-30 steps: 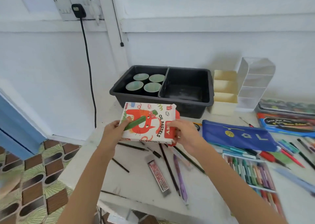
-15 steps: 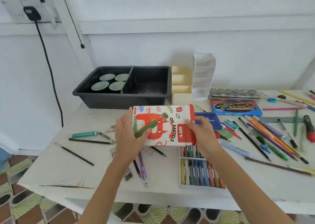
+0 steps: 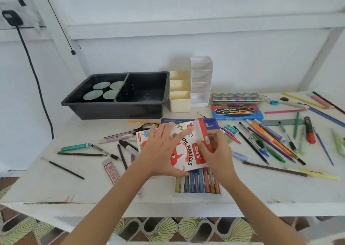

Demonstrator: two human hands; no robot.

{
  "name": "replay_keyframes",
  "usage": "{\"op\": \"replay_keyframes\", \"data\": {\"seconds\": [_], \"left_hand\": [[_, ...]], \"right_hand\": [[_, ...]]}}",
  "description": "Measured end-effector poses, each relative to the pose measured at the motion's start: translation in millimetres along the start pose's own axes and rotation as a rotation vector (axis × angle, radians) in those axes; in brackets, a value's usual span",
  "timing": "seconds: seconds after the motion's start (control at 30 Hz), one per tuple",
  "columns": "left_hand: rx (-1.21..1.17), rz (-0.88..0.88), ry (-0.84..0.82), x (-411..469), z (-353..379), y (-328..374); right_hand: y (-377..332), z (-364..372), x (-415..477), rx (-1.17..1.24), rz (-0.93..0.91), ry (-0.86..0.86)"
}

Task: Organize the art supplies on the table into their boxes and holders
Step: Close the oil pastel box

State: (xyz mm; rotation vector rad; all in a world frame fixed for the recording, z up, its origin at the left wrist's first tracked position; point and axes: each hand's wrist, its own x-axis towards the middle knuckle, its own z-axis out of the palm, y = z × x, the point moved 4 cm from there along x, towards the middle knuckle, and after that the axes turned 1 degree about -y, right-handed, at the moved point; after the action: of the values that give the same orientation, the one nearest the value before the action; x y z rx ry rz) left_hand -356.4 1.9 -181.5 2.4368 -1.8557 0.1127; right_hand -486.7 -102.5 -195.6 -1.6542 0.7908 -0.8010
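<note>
A white and red oil pastels box (image 3: 186,157) is tilted just above the table, over the far end of an open tray of pastel sticks (image 3: 197,184). My left hand (image 3: 162,149) grips the box's left part, with its fingers spread across the printed front. At the box's right end, my right hand (image 3: 214,151) pinches the red open flap. The green pastel stick seen earlier is hidden under my left hand.
At the back stand a black divided bin (image 3: 119,112) holding several green-lidded pots, a cream holder (image 3: 180,103) and a clear holder (image 3: 200,80). A paint palette (image 3: 236,97), a blue pencil box (image 3: 237,112), scissors (image 3: 138,129) and many loose pens (image 3: 270,142) lie around.
The box has come down closer to the table over the pastel tray. My left hand slid across its front and my right hand shifted to the flap end.
</note>
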Motion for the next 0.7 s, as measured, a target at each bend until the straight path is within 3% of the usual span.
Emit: {"op": "replay_keyframes", "data": {"seconds": [0.1,0.2,0.33,0.47,0.6,0.7], "left_hand": [[0.007,0.028,0.124,-3,0,8],[0.093,0.036,0.156,-6,4,3],[0.117,-0.003,0.148,-18,9,-18],[0.091,-0.081,0.136,-35,8,-45],[0.03,-0.153,0.109,-49,4,-67],[-0.002,-0.176,0.07,-57,6,-77]], "right_hand": [[-1,14,-22,-0.336,-0.313,-0.126],[12,19,-31,-0.493,-0.443,-0.223],[23,9,-19,-0.456,-0.457,-0.24],[35,-3,16,-0.683,-0.474,-0.169],[46,1,38,-0.961,-0.507,-0.345],[51,5,39,-1.121,-0.613,-0.329]]}}
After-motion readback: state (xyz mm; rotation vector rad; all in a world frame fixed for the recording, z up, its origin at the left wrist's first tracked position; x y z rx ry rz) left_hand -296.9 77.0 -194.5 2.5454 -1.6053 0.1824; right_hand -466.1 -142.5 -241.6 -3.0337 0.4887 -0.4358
